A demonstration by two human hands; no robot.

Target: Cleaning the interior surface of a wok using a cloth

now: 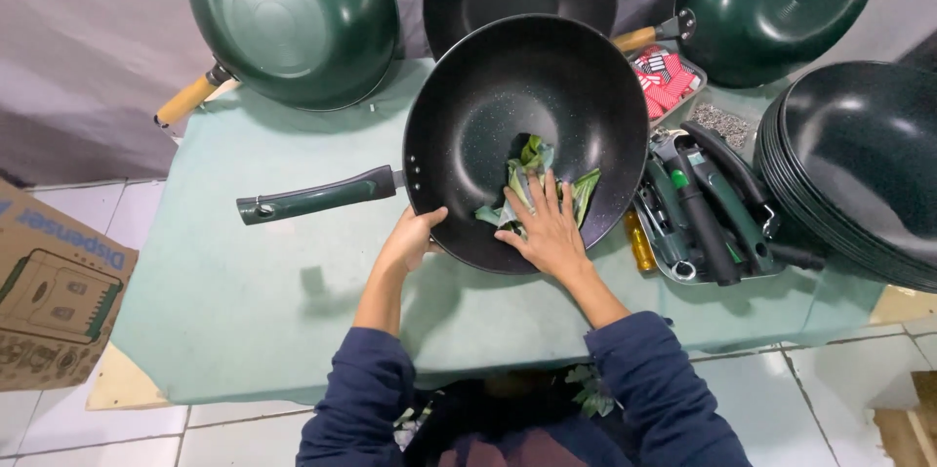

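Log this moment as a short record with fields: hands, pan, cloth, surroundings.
left hand: left hand grips the near rim of the black wok
right hand: right hand pressed flat on a green cloth inside the wok
wok: tilted towards the person, dark handle pointing left
surface: pale green table cover
right side: tray of loose handles, stack of black pans
behind: green pans leaning upright
floor: cardboard box at left
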